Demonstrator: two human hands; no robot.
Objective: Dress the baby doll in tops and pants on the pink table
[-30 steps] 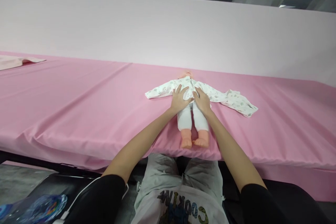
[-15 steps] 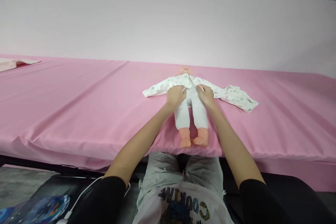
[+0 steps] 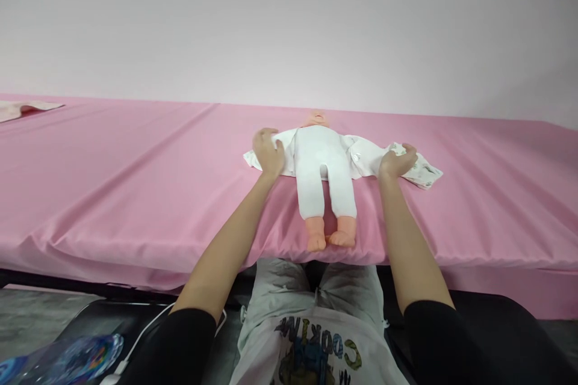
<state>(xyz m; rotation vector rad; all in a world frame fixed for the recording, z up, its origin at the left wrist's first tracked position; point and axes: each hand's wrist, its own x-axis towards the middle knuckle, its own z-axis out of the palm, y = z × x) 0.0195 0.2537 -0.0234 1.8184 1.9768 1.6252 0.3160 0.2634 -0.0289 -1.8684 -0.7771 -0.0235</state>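
Note:
A doll [image 3: 321, 147] with a white cloth body lies on its back, its feet toward me. Beneath it a white printed baby shirt [image 3: 363, 157] is spread open, front panels folded out to either side. My left hand [image 3: 270, 153] is over the sleeve on the left, thumb and fingers apart. Over the right sleeve is my right hand [image 3: 397, 162], its fingers loosely bent and apart, gripping no cloth that I can see. Parts of both sleeves are hidden behind the hands. The doll's head shows only in part at the far end.
A pink sheet [image 3: 149, 192] covers the padded surface, with a white wall [image 3: 289, 42] behind it. A pale pink cloth [image 3: 27, 109] lies at the far left. Below left are a plastic bottle [image 3: 76, 358] and a white cable [image 3: 147, 328] by a black seat.
My hands have moved apart from the doll's middle to its two sides. The shirt's front panels have been opened outward, baring the doll's white chest.

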